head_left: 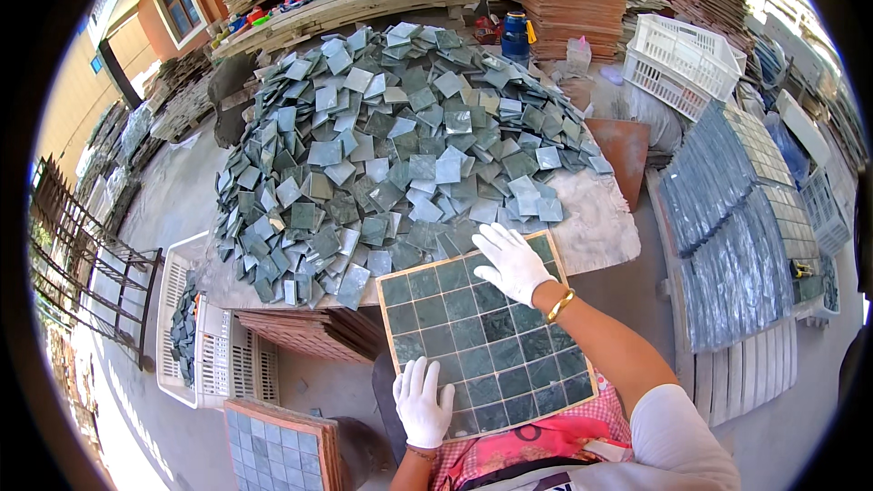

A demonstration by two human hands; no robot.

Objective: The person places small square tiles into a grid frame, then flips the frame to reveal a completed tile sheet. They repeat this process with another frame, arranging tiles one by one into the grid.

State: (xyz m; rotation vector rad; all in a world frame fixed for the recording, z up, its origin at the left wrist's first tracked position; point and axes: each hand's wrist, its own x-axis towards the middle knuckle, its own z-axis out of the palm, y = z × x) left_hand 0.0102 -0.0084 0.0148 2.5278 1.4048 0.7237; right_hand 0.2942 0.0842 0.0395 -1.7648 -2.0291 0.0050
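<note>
Tiled board (pixel 496 336) lies nearly square, no clear long axis, over my lap (pixel 555 445), its far edge overlapping the bench (pixel 600 227) in my view. My right hand (pixel 516 264) rests open, fingers spread, by that edge, nearer the loose pile (pixel 400 136) beyond and leftward; my left hand (pixel 423 403), flat and open, touches the near-left corner.

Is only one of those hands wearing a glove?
No, the left hand and the right hand both have white gloves on.
</note>
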